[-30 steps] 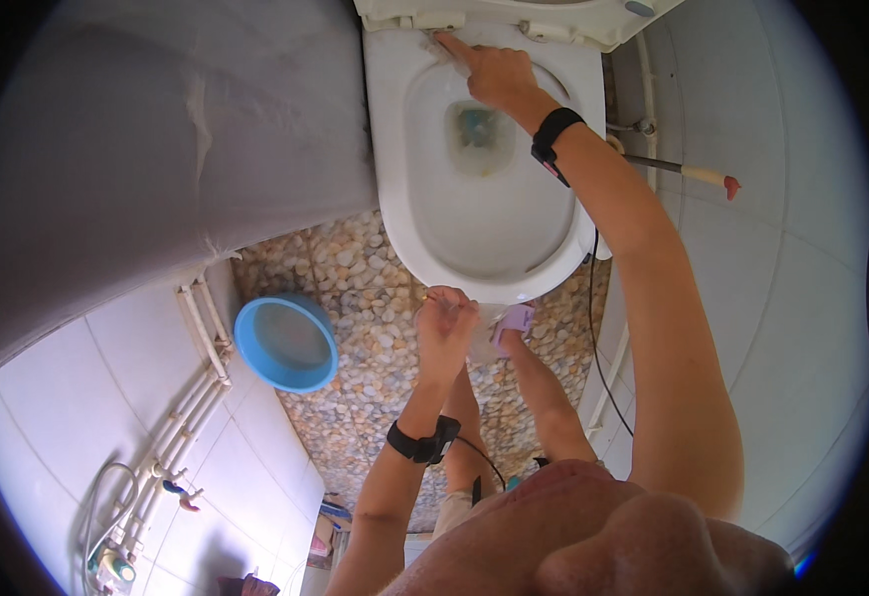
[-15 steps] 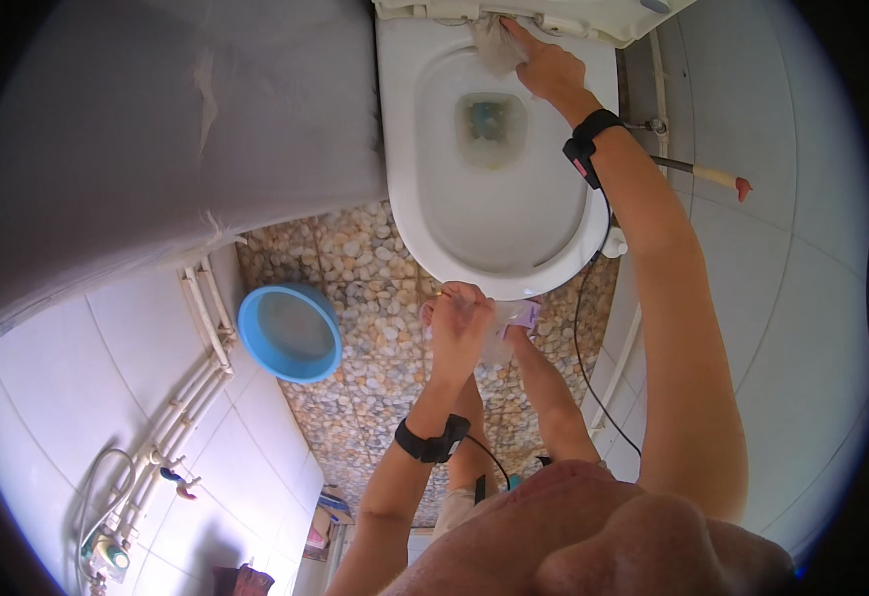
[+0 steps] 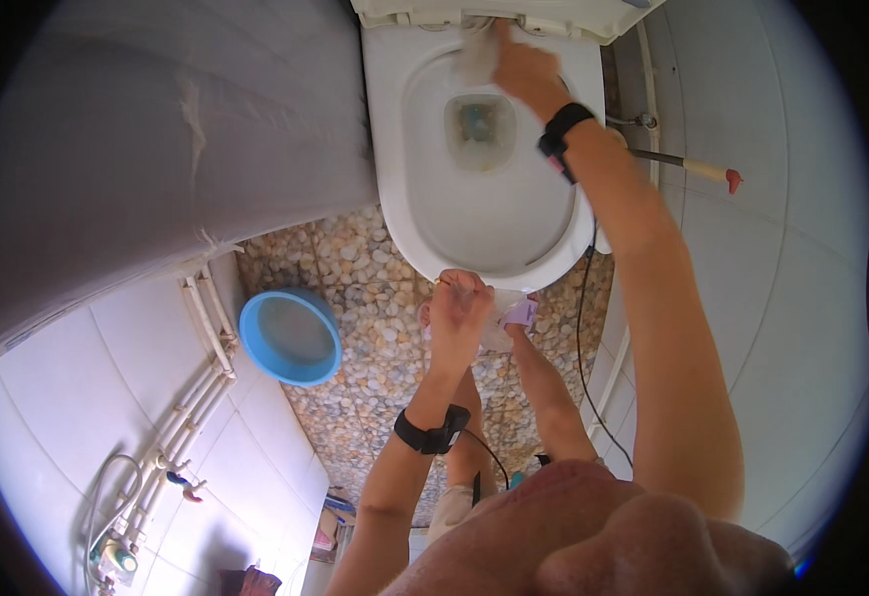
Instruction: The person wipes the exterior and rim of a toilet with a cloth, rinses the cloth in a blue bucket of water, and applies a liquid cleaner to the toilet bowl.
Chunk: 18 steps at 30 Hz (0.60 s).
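Observation:
My right hand (image 3: 529,72) reaches over the white toilet (image 3: 393,169) to the back of its bowl. The hand is blurred, its index finger pressing a crumpled off-white wipe (image 3: 478,50) against the rear ledge beside the seat hinges. The toilet seat and lid (image 3: 563,14) are raised at the top edge of the view. Low in front of the toilet's front rim, my left hand (image 3: 459,316) has its fingers curled in. From it hangs a thin, pale see-through sheet (image 3: 499,316), possibly plastic; its kind is unclear.
A blue basin (image 3: 290,372) of cloudy water stands on the pebble-patterned floor (image 3: 355,268) at the left. A big grey covered form (image 3: 255,119) fills the upper left. Pipes (image 3: 211,323) run along the left wall; a rod with a red tip (image 3: 708,171) juts out at the right.
My right hand has shifted slightly left along the toilet's rear ledge with the wipe. The whole view has moved a little; my left hand stays near the front rim.

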### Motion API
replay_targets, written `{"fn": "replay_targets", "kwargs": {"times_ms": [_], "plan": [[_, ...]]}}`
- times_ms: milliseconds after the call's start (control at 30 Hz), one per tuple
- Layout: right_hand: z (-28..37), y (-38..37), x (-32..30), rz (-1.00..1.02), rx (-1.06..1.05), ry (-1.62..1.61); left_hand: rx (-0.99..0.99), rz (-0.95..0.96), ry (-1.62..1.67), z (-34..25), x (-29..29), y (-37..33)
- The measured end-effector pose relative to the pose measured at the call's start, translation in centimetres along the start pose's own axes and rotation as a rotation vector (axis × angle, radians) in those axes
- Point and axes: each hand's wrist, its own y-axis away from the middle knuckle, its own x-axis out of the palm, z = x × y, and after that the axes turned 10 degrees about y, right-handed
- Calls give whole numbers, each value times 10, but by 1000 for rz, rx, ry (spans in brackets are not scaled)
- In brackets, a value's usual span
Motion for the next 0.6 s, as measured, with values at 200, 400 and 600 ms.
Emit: {"fn": "replay_targets", "kwargs": {"times_ms": [200,400,600], "plan": [[5,9,18,-78,63,-18,-34,-27,88,-5,26,-10],[-14,-19,4,-129,-50,85,46,38,62,-3,41,-21],[8,9,4,-40,-91,29,282,-68,-442,-4,12,-72]]}}
